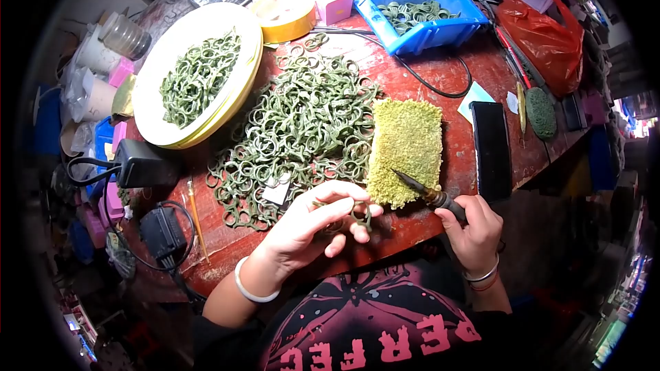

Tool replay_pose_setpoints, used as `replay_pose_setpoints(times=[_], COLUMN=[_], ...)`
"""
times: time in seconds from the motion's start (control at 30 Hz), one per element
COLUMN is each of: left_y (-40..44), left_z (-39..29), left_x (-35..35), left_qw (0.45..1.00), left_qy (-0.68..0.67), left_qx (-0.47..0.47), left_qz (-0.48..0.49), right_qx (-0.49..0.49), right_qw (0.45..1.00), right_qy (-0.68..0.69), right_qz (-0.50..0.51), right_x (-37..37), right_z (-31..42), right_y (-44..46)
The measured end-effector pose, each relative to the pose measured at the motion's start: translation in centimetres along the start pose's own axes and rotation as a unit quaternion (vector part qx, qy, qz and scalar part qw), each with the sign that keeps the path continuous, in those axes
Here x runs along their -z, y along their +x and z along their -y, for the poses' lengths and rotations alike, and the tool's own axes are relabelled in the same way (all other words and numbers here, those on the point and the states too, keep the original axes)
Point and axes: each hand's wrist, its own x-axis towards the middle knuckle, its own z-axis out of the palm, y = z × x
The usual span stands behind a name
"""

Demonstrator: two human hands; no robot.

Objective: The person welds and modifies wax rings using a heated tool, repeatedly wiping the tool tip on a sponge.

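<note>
My left hand [302, 223] holds a green ring [367, 217] between thumb and fingers, just above the table's near edge. More green may sit inside the curled fingers, but I cannot make it out. Wrapped around a dark handle, my right hand [476, 228] grips a pointed tool [434, 198], its dark tip aimed up and left. That tip lies over the lower part of a rough yellow-green pad [405, 139]; whether they touch I cannot tell. Left of the pad spreads a big heap of green rings [302, 117], with a small white piece [276, 191] among them.
A tilted round tray [149, 89] of rings stands at left, a blue bin [381, 38] of rings at the back. Yellow tape [285, 24] lies between them. A phone [492, 151] and red bag [543, 41] are on the right; black adapters [163, 233] and cords on the left.
</note>
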Motion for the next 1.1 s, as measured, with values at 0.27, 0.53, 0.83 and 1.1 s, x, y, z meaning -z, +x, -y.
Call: replay_pose_setpoints(times=[0.27, 0.53, 0.83, 1.1], left_y=[0.0, 0.4, 0.3, 0.3], left_z=[-0.2, 0.1, 0.1, 0.0], left_x=[-0.1, 0.7, 0.4, 0.3], left_qw=[1.0, 0.999, 1.0, 1.0], left_qy=[0.013, -0.032, -0.008, 0.0], left_qx=[-0.002, -0.008, -0.009, -0.008], left_qz=[-0.001, 0.033, 0.01, 0.01], right_qx=[-0.01, -0.013, 0.007, 0.015], right_qw=[0.999, 0.996, 0.986, 0.988], right_qy=[0.037, 0.087, 0.155, 0.143], right_qz=[-0.022, -0.001, 0.063, 0.061], right_x=[-0.3, -0.6, -1.1, -1.4], right_z=[-0.1, 0.4, 1.5, 1.4], right_y=[-0.3, -0.4, -0.4, -0.5])
